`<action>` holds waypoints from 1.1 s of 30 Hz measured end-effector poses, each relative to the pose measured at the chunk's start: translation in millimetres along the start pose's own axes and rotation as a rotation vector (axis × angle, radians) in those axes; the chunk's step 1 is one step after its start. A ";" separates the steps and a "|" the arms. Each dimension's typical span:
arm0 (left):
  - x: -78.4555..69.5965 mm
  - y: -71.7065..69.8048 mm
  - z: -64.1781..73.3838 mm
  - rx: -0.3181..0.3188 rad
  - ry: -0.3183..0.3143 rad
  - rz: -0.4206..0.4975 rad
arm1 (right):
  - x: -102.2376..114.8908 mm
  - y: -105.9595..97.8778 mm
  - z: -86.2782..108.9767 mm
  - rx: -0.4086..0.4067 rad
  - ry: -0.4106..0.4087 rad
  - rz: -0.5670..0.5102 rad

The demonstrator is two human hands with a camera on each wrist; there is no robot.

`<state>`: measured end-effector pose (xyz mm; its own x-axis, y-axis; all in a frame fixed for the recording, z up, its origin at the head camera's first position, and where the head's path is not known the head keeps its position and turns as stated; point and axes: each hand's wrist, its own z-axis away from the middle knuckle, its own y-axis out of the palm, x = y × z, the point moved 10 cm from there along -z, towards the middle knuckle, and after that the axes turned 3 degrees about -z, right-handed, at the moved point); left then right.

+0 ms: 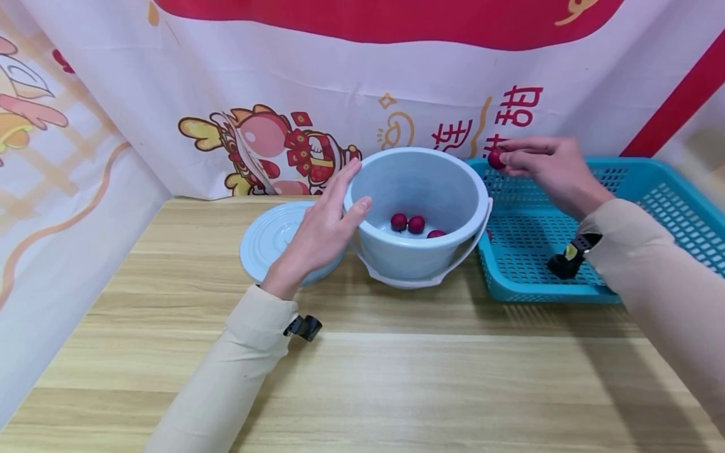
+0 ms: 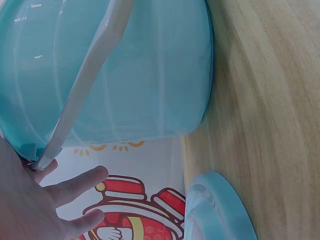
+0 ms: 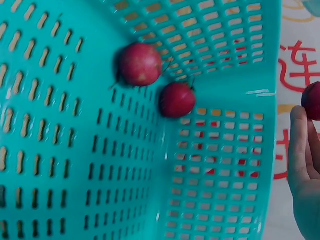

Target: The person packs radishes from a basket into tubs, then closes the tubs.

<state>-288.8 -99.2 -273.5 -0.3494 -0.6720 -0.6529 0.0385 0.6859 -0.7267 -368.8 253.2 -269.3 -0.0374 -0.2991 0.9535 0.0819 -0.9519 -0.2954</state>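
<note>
A pale blue bucket (image 1: 419, 189) stands mid-table with three small red fruits (image 1: 416, 224) inside. My left hand (image 1: 325, 220) rests flat against its left side, fingers straight, thumb on the rim. In the left wrist view the bucket wall (image 2: 150, 75) and its white handle (image 2: 85, 85) fill the frame above my fingers (image 2: 75, 187). My right hand (image 1: 546, 167) pinches one red fruit (image 1: 496, 158) above the teal basket's (image 1: 668, 195) far left corner, near the bucket's rim. Two more red fruits (image 3: 140, 64) (image 3: 177, 99) lie in the basket's corner; the held fruit (image 3: 312, 100) shows at the right edge.
The bucket's round lid (image 1: 272, 239) lies flat on the wooden table (image 1: 396, 377) left of the bucket, under my left wrist. A printed cloth backdrop (image 1: 362, 82) closes off the back and left side. The basket sits at the right of the table.
</note>
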 end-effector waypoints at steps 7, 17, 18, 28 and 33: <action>-0.8 0.1 -0.4 0.003 0.000 0.005 | 21.5 11.8 4.7 -0.053 -0.079 0.029; -0.5 0.6 -0.2 0.008 -0.005 0.006 | 54.8 47.5 15.7 -0.059 -0.253 0.098; -0.5 0.6 -0.3 0.007 -0.005 0.006 | 58.5 51.3 16.6 -0.050 -0.270 0.109; -0.6 0.4 -0.4 0.006 0.000 0.004 | 85.2 90.9 25.1 0.045 -0.413 0.297; -0.6 0.9 -1.0 0.008 0.001 0.009 | 90.3 110.0 27.4 0.098 -0.446 0.387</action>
<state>-289.4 -97.9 -273.5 -0.3499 -0.6653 -0.6595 0.0496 0.6899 -0.7222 -335.9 123.3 -214.0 0.4332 -0.5458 0.7173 0.0981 -0.7625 -0.6395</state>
